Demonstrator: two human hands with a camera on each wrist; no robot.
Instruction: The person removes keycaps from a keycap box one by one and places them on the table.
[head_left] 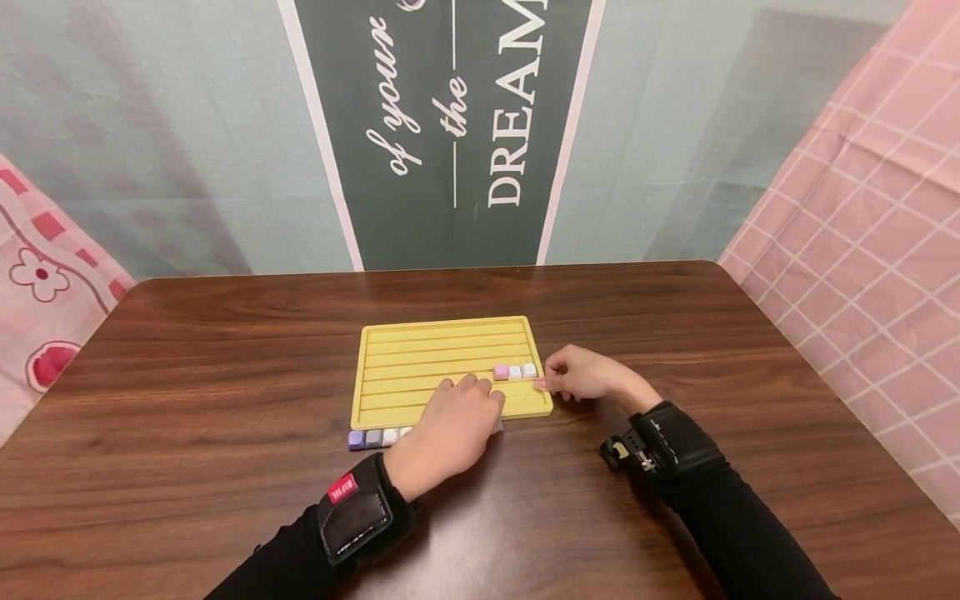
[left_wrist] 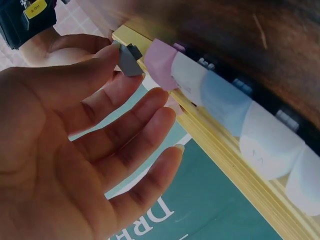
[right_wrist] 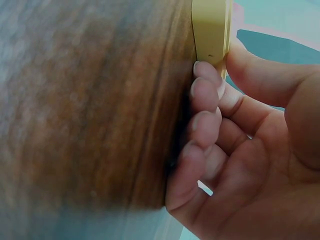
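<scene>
Between thumb and index finger, my left hand (head_left: 453,425) pinches a grey keycap (left_wrist: 130,61). It is over the front edge of a yellow grooved tray (head_left: 420,358). At the tray's right side, my right hand (head_left: 585,372) grips the edge, thumb on top and curled fingers against the side wall (right_wrist: 210,30). A small pink piece (head_left: 539,384) shows by its fingertips, probably a keycap; its contact is unclear. A pink keycap (head_left: 500,372) and two white keycaps (head_left: 522,371) sit in a groove near the tray's right end.
Along the tray's front edge, a row of keycaps lies on the brown wooden table (head_left: 187,400), including a purple keycap (head_left: 356,439) and a blue keycap (left_wrist: 225,102). My left hand covers part of this row. Behind the table hangs a printed cloth (head_left: 450,167).
</scene>
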